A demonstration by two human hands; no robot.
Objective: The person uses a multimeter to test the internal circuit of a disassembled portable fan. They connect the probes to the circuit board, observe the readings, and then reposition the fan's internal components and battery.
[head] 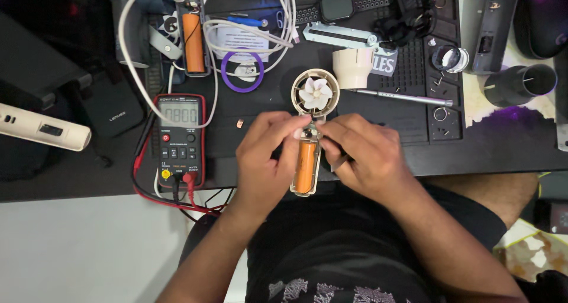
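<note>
both hands meet over the near edge of the desk (89, 185), at six o'clock from the frame's centre: the left hand (266, 161) has its grip closed on the side of a small cream handheld fan (312, 131), the right hand (361, 161) pinches the fan's neck from the other side. an orange cylindrical battery (305, 167) sits in the fan's open handle, its white blades (315, 93) at twelve o'clock from the hands. at nine o'clock lies a red-edged multimeter (180, 140), at one o'clock a cream cone cover (353, 67) and a slim metal screwdriver (402, 97)
</note>
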